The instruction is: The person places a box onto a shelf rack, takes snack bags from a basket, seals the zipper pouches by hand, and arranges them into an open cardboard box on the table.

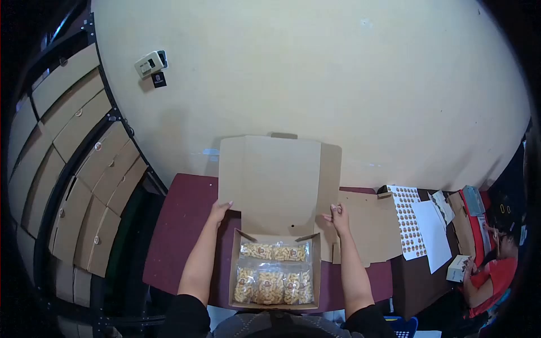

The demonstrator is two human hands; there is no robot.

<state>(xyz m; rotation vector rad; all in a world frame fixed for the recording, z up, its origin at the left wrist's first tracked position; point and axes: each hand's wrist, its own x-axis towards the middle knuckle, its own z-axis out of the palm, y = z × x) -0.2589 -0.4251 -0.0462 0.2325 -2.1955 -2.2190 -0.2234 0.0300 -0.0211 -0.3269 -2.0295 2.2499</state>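
Observation:
An open cardboard box [232,270] stands on the maroon table in front of me. Several clear packets of pale, curled snacks [270,286] lie inside it in two rows. Its lid [282,180] is raised upright toward the wall, with side flaps folded out. My left hand [220,213] pinches the lower corner of the lid's left flap. On the other side, my right hand [337,218] has its fingers closed at the edge of the right flap. Part of that grip is hidden from view.
Flat cardboard [369,228] lies to the right, beside a sticker sheet [407,219] and white paper [431,234]. Closed boxes fill a rack [104,174] on the left. A person in a red shirt [499,281] holds a small white box [457,268] at far right.

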